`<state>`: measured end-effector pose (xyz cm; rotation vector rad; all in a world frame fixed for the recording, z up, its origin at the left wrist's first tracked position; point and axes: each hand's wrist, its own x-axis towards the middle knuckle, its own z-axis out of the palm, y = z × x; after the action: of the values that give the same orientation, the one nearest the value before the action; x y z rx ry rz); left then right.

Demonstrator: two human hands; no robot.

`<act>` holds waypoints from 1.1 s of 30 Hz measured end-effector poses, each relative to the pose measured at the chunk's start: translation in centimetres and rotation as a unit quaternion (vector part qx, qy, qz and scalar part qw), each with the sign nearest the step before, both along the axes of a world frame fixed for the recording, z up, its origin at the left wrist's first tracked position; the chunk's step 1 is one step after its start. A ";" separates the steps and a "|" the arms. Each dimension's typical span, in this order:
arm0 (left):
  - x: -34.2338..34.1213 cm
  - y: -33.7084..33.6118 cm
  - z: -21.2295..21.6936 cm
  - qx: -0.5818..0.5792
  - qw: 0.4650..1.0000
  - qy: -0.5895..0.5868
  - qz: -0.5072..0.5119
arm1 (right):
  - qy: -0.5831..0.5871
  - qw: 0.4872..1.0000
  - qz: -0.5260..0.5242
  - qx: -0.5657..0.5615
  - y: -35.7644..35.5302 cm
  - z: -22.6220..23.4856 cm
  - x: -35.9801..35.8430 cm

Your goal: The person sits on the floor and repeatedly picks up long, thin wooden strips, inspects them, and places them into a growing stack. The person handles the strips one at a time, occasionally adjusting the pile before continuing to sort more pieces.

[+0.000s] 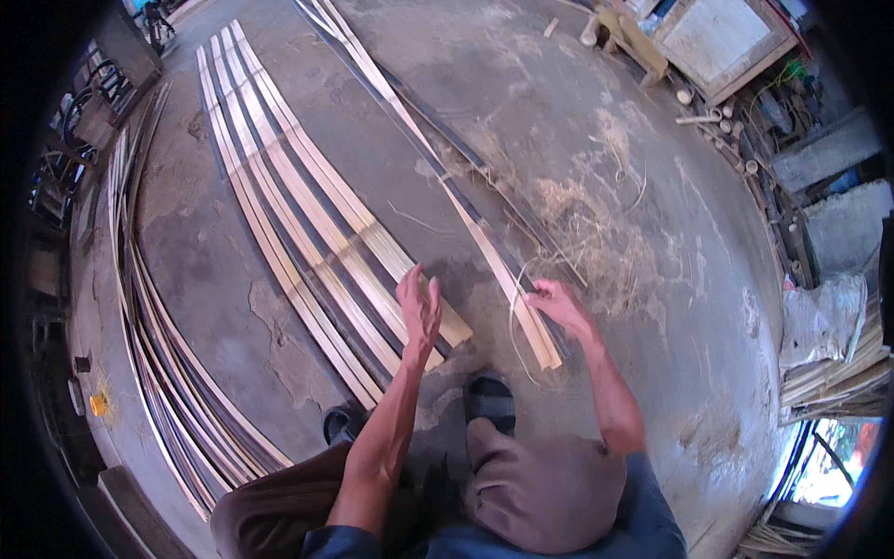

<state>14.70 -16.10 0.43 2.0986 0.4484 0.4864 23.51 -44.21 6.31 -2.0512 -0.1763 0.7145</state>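
Note:
Long flat strips of split bamboo (326, 224), pale with dark edges, lie side by side in rows on the floor before me. My left hand (420, 307) is over the near end of the rightmost row, fingers extended and slightly apart, with nothing visible in it. To its right lies a narrow bundle of bamboo strips (498, 265), its near end close to my foot. A thin curled fibre (512, 321) loops across this bundle. My right hand (562, 306) is at the bundle's right edge, fingers curled together; what they pinch is too small to tell.
More long strips (172, 391) curve along the floor at left, near a small yellow object (99, 404). Shavings (587, 233) lie scattered beyond my right hand. Bamboo poles (745, 154) and a framed board (722, 42) are at right. My sandalled foot (490, 402) stands between the strips.

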 end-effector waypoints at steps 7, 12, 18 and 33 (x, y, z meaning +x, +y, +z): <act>4.0 -4.3 3.5 -0.696 0.691 0.146 -0.130 | 0.219 0.967 -0.009 0.132 2.7 4.4 -2.7; 4.3 -5.0 4.8 -0.745 0.642 0.120 -0.136 | 0.061 0.997 0.028 -0.038 3.3 6.1 -4.5; 4.2 -5.7 6.0 -0.756 0.631 0.118 -0.128 | 0.017 0.999 -0.033 0.017 1.7 3.7 -7.1; 3.2 -4.9 3.1 -0.771 0.611 0.122 -0.128 | 0.042 0.993 -0.107 0.021 3.3 2.0 -9.3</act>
<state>17.94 -21.02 3.51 0.4441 0.4283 -0.3709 14.25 -40.91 8.27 -1.9606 0.0763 0.6563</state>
